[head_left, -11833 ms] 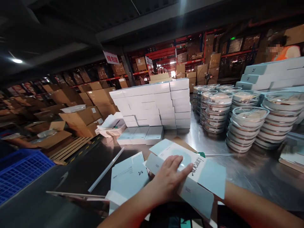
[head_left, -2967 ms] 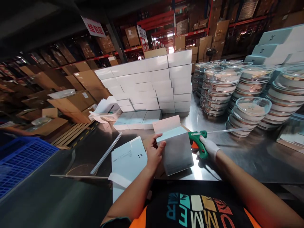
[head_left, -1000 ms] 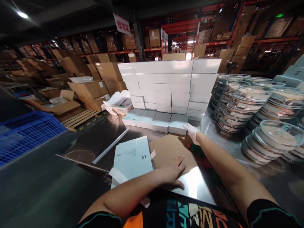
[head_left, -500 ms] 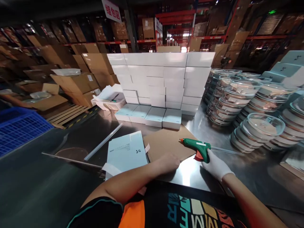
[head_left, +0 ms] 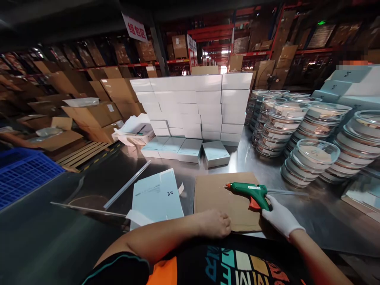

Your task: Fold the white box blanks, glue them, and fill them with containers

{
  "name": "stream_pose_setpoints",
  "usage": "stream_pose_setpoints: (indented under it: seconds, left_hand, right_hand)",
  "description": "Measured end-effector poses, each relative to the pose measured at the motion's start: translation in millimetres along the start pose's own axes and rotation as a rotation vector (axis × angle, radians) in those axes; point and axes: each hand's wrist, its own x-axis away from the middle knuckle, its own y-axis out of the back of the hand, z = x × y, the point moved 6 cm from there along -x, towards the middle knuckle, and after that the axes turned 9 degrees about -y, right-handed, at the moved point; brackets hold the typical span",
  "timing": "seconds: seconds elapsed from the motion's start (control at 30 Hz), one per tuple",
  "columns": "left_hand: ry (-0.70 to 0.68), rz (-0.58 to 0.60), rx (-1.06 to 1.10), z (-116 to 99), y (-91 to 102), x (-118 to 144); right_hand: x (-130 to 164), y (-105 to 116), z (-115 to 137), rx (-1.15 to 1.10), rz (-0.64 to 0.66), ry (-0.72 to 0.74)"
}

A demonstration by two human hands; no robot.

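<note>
On the steel table (head_left: 89,237), working left to right. Far left, off the table edge, a blue crate (head_left: 23,174) sits low, with brown cartons (head_left: 86,114) stacked behind it. A long clear rod (head_left: 127,184) lies slantwise on the metal, near the flat unfolded box blank (head_left: 156,198), which lies printed side up just beside the cardboard sheet (head_left: 219,198). My guess is the blanks are kept there so the nearer hand can draw one over.

Left hand (head_left: 214,223): rests on the near edge of the cardboard sheet, fingers curled under into a loose fist, gripping nothing that I can see. It seems to pin the sheet in place.

Cardboard sheet lies flat at the table's front, probably as a work pad to keep glue off the steel. Behind it, a row of finished pale boxes (head_left: 216,153) lies flat on the table, and behind those a tall wall of white boxes (head_left: 192,107), squared up neatly.

Glue gun (head_left: 248,191): green body, orange trigger, nozzle pointing left over the cardboard, a glue stick trailing out the back. Right hand (head_left: 280,218), in a white glove, is closed around its handle.

Far right, stacks of clear lidded dishes (head_left: 311,158) stand close together, well apart from the hands.
</note>
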Motion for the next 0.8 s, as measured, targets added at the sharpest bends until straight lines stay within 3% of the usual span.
stream_pose_setpoints:
  seconds: [0.07,0.13,0.17,0.27,0.37,0.53,0.63,0.8]
  left_hand:
    - [0.212,-0.032,0.108,38,12.0,4]
    - [0.561,-0.079,0.127,97,25.5,14]
    - [0.665,-0.110,0.092,125,32.4,18]
    - [0.856,-0.133,0.045,202,37.6,22]
    - [0.913,-0.091,0.058,249,26.8,28]
    - [0.913,-0.050,0.066,271,16.3,61]
    - [0.946,-0.022,0.074,270,18.7,78]
    - [1.053,0.005,0.101,252,31.8,82]
  right_hand:
    - [-2,-4,-6,-0.014,-0.025,0.015]
    - [-6,-6,-15,-0.043,-0.089,0.019]
    - [-8,-6,-20,-0.063,-0.123,0.016]
    - [-13,-8,-32,-0.149,-0.188,0.008]
    - [-15,-10,-38,-0.206,-0.202,0.010]
    - [-17,-8,-37,-0.222,-0.243,0.027]
    - [-19,-7,-35,-0.212,-0.199,0.006]
    - [-22,-3,-37,-0.232,-0.206,-0.015]
